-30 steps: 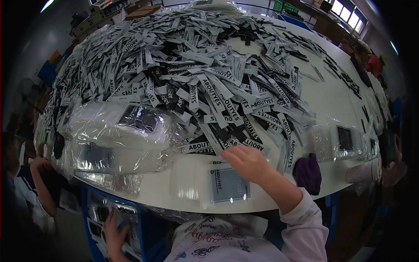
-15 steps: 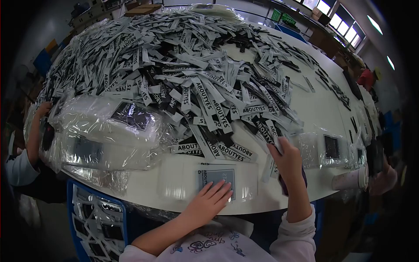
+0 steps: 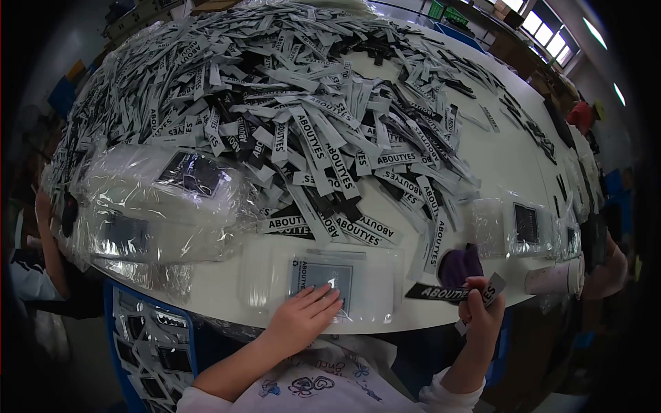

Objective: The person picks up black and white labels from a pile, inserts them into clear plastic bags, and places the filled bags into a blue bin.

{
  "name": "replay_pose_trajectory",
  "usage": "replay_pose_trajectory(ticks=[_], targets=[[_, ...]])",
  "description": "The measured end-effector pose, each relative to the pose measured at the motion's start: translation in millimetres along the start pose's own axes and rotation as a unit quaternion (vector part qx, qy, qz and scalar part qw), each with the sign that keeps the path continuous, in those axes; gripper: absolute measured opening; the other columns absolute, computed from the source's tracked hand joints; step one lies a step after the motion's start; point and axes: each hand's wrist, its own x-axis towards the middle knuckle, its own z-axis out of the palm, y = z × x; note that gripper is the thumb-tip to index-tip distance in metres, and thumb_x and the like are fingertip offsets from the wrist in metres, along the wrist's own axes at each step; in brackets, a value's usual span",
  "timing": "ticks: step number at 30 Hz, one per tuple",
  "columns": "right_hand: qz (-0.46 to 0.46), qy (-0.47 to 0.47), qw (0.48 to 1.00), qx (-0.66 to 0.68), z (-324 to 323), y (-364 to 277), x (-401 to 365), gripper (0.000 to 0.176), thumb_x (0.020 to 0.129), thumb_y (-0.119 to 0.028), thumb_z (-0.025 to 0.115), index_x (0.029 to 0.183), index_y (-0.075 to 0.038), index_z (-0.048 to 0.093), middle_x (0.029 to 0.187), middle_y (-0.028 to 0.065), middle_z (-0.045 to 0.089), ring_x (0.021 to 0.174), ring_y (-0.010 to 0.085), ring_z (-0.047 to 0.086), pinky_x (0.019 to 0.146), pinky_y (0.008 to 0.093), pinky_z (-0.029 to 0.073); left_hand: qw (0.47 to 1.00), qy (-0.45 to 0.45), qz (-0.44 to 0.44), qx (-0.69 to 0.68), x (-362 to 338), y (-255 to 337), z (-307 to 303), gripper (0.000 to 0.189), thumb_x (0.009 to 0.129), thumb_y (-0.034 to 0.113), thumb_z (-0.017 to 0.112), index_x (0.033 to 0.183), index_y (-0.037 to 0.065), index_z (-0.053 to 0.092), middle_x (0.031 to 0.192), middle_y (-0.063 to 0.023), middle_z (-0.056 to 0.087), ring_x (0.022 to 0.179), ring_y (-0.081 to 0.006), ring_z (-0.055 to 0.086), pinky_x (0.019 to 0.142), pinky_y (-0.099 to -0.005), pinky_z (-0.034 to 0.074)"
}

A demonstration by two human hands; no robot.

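My left hand [image 3: 301,320] lies flat with fingers stretched out on a clear plastic bag [image 3: 375,282] with a grey printed panel, at the table's near edge. My right hand [image 3: 480,313] pinches a black strip [image 3: 437,293] lettered ABOUTYES, with a grey end showing above the fingers and a pale piece below. Just behind that hand sits a bunched purple cloth [image 3: 454,268]. Beyond both hands spreads a big heap of grey and black lettered strips [image 3: 310,138], its nearest ones reaching close to the bag.
Stacked clear bags [image 3: 148,206] in loose wrap stand at the left, and another bag stack [image 3: 489,227] at the right beside a lidded cup [image 3: 551,279]. A blue crate [image 3: 112,330] of packed bags is below the table edge. Another person's arm [image 3: 51,241] shows far left.
My right hand has drawn back from the heap towards me, bringing the strip with it and uncovering the purple cloth. My left hand stays on the bag; the whole view has shifted slightly.
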Motion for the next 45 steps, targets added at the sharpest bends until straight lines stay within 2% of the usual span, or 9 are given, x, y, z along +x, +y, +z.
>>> replay_pose_trajectory(ticks=[2, 10, 13, 18, 22, 29, 32, 38, 45], targets=[[-0.161, 0.089, 0.956, -0.23, -5, 5, 5, 0.018, 0.067, -0.002, 0.071, 0.08, 0.001, 0.059, 0.075, 0.0087, 0.059, 0.065, 0.0097, 0.051, 0.059, 0.0218, 0.04, 1.0, 0.009, -0.007, -0.01, -3, 0, 0, 0.034, 0.069, 0.01, 0.065, 0.102, 0.007, 0.061, 0.111, -0.0058, 0.059, 0.105, -0.0217, 0.055, 0.087, -0.0363, 0.046], [-0.294, 0.072, 0.953, 0.029, 6, 24, 5, 0.028, 0.079, -0.019, 0.067, 0.079, 0.0, 0.046, 0.075, 0.013, 0.06, 0.067, 0.0187, 0.056, 0.067, 0.0284, 0.044, 0.997, 0.072, -0.039, 0.002, 13, 16, -8, 0.033, 0.066, 0.007, 0.064, 0.099, 0.005, 0.061, 0.105, -0.0068, 0.059, 0.093, -0.0218, 0.059, 0.075, -0.0359, 0.048], [-0.538, 0.128, 0.824, -0.124, 5, 29, -5, 0.03, 0.086, -0.026, 0.057, 0.083, -0.002, 0.038, 0.064, 0.0142, 0.055, 0.053, 0.0187, 0.055, 0.054, 0.0297, 0.047, 0.993, 0.097, -0.064, -0.029, 8, 17, -29, 0.037, 0.065, 0.004, 0.064, 0.102, 0.004, 0.06, 0.099, -0.0066, 0.058, 0.085, -0.021, 0.059, 0.066, -0.0337, 0.048], [-0.263, 0.124, 0.938, -0.191, 21, 110, 7, 0.03, 0.09, -0.031, 0.048, 0.08, -0.003, 0.04, 0.059, 0.004, 0.042, 0.047, 0.0094, 0.041, 0.042, 0.0221, 0.037, 0.991, 0.123, -0.035, -0.04, 8, 26, -37, 0.043, 0.059, -0.002, 0.064, 0.102, 0.004, 0.06, 0.085, -0.0076, 0.055, 0.07, -0.0213, 0.057, 0.053, -0.028, 0.046], [-0.422, 0.164, 0.885, -0.113, 37, 109, 1, 0.038, 0.089, -0.042, 0.045, 0.076, -0.007, 0.037, 0.063, 0.0017, 0.034, 0.046, 0.0086, 0.036, 0.041, 0.0207, 0.03, 0.986, 0.153, -0.003, -0.073, 4, 27, -41, 0.048, 0.053, -0.005, 0.064, 0.1, 0.004, 0.061, 0.076, -0.007, 0.05, 0.058, -0.0212, 0.053, 0.046, -0.0273, 0.044], [-0.02, -0.047, 0.994, 0.096, 53, 73, -17, 0.023, 0.087, -0.026, 0.053, 0.082, -0.007, 0.041, 0.062, 0.0008, 0.04, 0.045, 0.0062, 0.04, 0.039, 0.0191, 0.031, 0.987, 0.154, 0.019, -0.033, 12, 36, -25, 0.043, 0.057, 0.0, 0.063, 0.1, 0.005, 0.061, 0.074, -0.0051, 0.049, 0.056, -0.0181, 0.05, 0.044, -0.0278, 0.041], [-0.097, -0.042, 0.984, -0.145, 78, 80, -25, 0.051, 0.071, 0.0, 0.067, 0.115, -0.001, 0.042, 0.092, 0.0128, 0.059, 0.071, 0.012, 0.056, 0.062, 0.0222, 0.045, 0.999, -0.02, 0.033, -0.008, 1, 44, -11, 0.049, 0.064, 0.022, 0.067, 0.109, 0.008, 0.057, 0.092, -0.01, 0.054, 0.074, -0.0237, 0.056, 0.061, -0.0335, 0.046], [-0.156, -0.204, 0.92, -0.297, 104, 48, -51, 0.015, 0.073, -0.008, 0.07, 0.083, -0.002, 0.062, 0.061, 0.009, 0.059, 0.056, 0.0149, 0.06, 0.055, 0.0251, 0.047, 0.997, 0.064, 0.027, -0.046, 6, 32, -24, 0.077, 0.061, 0.045, 0.069, 0.127, 0.019, 0.041, 0.137, -0.019, 0.026, 0.124, -0.0356, 0.029, 0.1, -0.0486, 0.024], [-0.238, -0.111, 0.932, -0.251, 115, 63, -43, 0.017, 0.072, -0.003, 0.069, 0.087, -0.001, 0.062, 0.073, 0.0106, 0.063, 0.062, 0.0163, 0.061, 0.056, 0.0243, 0.047, 0.99, 0.126, 0.018, 0.053, -3, 27, -35, 0.078, 0.057, 0.036, 0.071, 0.127, 0.017, 0.042, 0.121, -0.0149, 0.041, 0.103, -0.0285, 0.044, 0.089, -0.0447, 0.034]])
